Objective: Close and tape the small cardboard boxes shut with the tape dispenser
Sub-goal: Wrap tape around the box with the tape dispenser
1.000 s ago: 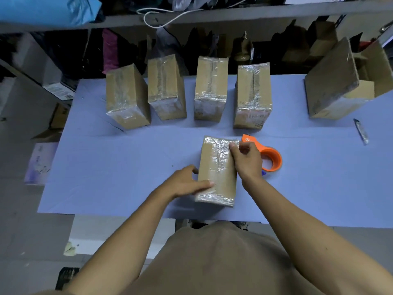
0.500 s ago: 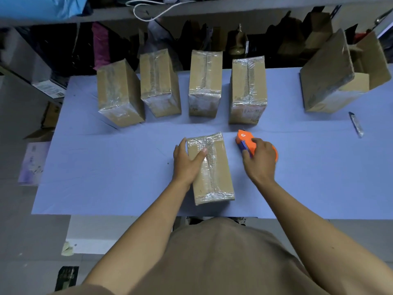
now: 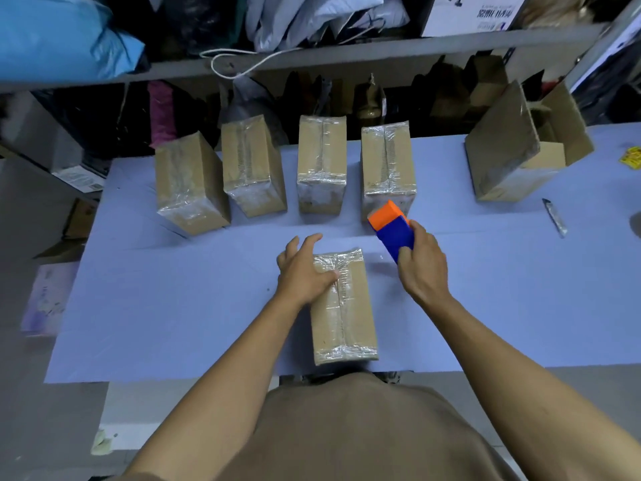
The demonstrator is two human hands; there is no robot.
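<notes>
Tape roll inside tape dispenser (image 3: 391, 228) hidden behind blue/orange casing and right hand (image 3: 424, 269); handle covered by curled fingers. Far left corner of near box (image 3: 341, 307) under left hand (image 3: 302, 270) palm. Flat blade-like item (image 3: 555, 216) at 3 o'clock too small to ID. Dark round obj (image 3: 636, 222) cut off by right edge. Yellow scrap (image 3: 631, 157) at 2 o'clock also cropped, print unreadable. Inside of open carton (image 3: 541, 140) mostly blocked by its raised flap. Shelf clutter (image 3: 312, 15) at 12 o'clock cut by top edge, dark lower row indistinct. Floor items at 9 o'clock blurred.
</notes>
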